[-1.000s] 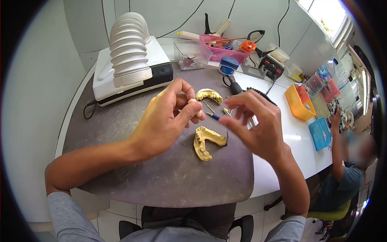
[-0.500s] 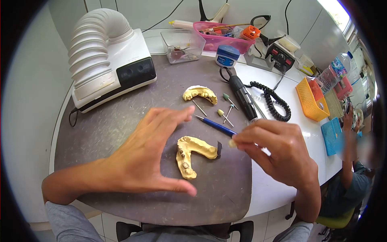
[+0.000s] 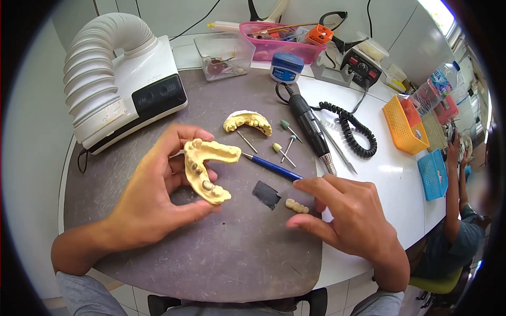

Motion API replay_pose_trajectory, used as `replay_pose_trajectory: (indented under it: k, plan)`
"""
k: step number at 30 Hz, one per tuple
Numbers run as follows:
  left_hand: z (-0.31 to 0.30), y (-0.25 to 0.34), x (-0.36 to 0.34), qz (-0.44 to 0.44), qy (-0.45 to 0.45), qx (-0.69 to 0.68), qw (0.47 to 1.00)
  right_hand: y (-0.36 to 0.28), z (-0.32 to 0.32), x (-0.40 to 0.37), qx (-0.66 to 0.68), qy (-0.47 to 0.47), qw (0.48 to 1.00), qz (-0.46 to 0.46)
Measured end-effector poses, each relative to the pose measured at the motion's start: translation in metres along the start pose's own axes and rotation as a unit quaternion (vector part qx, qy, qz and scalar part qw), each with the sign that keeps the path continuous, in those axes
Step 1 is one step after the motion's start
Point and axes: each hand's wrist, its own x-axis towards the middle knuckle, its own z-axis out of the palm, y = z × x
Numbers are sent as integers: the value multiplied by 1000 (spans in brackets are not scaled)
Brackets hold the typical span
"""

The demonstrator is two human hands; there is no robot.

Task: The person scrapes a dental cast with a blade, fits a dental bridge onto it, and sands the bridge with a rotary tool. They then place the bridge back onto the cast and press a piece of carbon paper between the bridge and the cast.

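Observation:
My left hand (image 3: pixel 153 192) holds a yellow plaster dental model (image 3: pixel 191 174) by its outer edge, raised over the grey mat. Metallic-looking stumps show on the model's near arm. A small tooth-coloured dental bridge (image 3: pixel 297 206) lies on the mat, just left of my right hand (image 3: pixel 342 213). That hand is open, its thumb and forefinger apart around the bridge without gripping it. Between model and bridge lies a piece of black paper or film (image 3: pixel 266 195). A blue mechanical pencil (image 3: pixel 274 167) rests just beyond, its rear end close to my right fingertips.
A second dental model (image 3: pixel 247 122), several mounted burs (image 3: pixel 278 148) and a handpiece (image 3: pixel 310 126) with coiled cord lie farther back. A white suction unit (image 3: pixel 142 89) stands left. Behind are a blue-lidded jar (image 3: pixel 286 67) and pink basket (image 3: pixel 282 47). Another person (image 3: pixel 453 237) sits at right.
My left hand has closed on the dental model and lifted it leftward off the black piece. My right hand has let go of the small bridge, which now lies on the mat.

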Motion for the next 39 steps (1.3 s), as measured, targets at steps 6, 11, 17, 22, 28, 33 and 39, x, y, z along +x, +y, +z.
replay_pose_trajectory:
  k: [6,11,17,22,28,33,39]
  plan:
    - [-10,6,7,-142,-37,-141,979,-3,25,2,-61,92,988,-111]
    - [-5,-8,7,-35,-45,-163,985,1,22,3,23,85,985,-151]
    - [5,-10,1,-11,-10,-170,985,-3,15,7,91,112,970,-197]
    - [13,-15,0,35,-8,-176,984,3,3,-5,34,182,981,-51]
    - [25,-11,10,27,-3,-222,975,-8,20,2,48,94,993,-52]
    - [22,-16,7,1,3,-265,964,-12,12,-2,89,124,988,-25]
    - [21,-17,8,9,-30,-272,962,-14,8,1,18,83,996,-40]
